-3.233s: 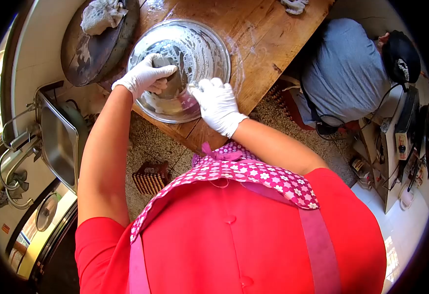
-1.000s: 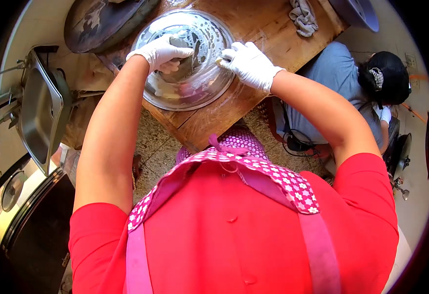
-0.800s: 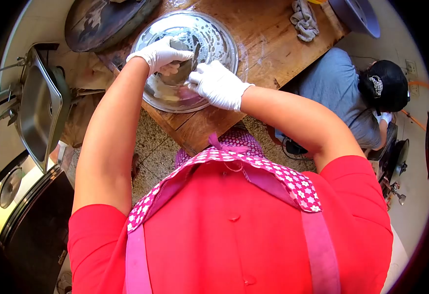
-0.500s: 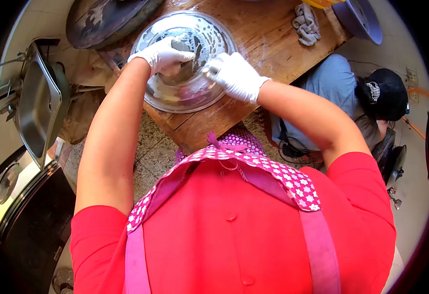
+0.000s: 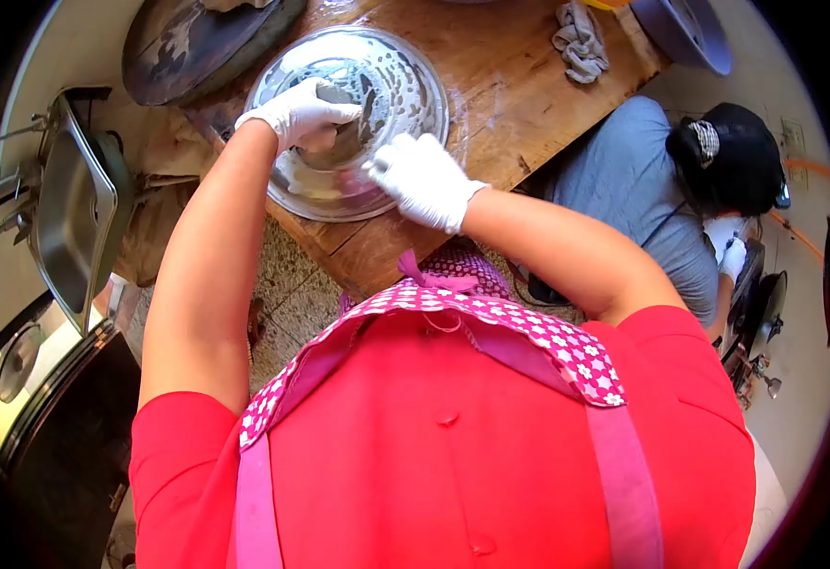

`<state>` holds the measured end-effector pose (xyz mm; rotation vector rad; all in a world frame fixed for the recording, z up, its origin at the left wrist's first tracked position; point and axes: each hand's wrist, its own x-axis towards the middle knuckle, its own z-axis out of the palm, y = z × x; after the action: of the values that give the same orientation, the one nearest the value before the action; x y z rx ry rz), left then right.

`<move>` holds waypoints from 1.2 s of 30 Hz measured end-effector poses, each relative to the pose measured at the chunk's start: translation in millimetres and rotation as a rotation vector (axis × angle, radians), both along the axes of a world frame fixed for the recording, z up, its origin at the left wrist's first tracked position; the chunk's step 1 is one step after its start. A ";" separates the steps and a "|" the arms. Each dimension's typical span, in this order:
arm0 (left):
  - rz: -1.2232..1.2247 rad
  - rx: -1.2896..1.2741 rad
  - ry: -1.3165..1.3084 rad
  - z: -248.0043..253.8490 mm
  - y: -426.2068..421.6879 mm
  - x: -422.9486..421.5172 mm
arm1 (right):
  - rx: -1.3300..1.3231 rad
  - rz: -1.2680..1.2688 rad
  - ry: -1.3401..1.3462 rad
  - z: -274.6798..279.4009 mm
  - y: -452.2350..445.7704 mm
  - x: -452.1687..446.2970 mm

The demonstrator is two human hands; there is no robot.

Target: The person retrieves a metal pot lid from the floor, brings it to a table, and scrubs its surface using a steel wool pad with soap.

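Observation:
A round shiny metal tray point(image 5: 415, 71) lies on the wooden table, with wet-looking white streaks and reflections on its surface. My left hand point(image 5: 303, 114), in a white glove, is over the tray's left part. Its thumb points right and its fingers curl around a greyish lump point(image 5: 336, 93) that I cannot identify. Near the tray's lower right rim is my gloved right hand point(image 5: 424, 180), fingers curled in. Whatever it may pinch is hidden.
A large dark round pan point(image 5: 197, 52) sits at the table's point(image 5: 510, 104) upper left. A crumpled grey cloth point(image 5: 581, 43) and purple basin point(image 5: 685, 33) are at the right. A person point(image 5: 624, 180) in gloves crouches beside the table. A steel sink point(image 5: 69, 209) stands left.
My right hand has moved left and slightly down along the tray's rim. My left hand has shifted a little left. The crouching person's gloved hands have come into view.

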<state>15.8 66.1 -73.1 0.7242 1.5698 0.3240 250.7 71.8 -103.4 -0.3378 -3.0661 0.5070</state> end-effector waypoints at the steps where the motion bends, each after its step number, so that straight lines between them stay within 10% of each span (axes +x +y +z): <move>1: -0.001 0.002 0.018 2.3 1.8 2.4 | -0.001 0.006 -0.021 0.1 -6.3 -2.2; 17: -0.004 0.019 0.078 -4.1 -1.3 -0.3 | -0.360 -0.660 0.127 -16.4 32.1 -13.3; 36: -0.030 0.057 0.008 1.0 -2.4 -1.0 | -0.092 -0.429 -0.113 3.5 19.4 -34.6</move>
<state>14.8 63.7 -72.1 0.7929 1.5608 0.3452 216.1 91.2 -99.9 -1.0277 -2.9418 0.6198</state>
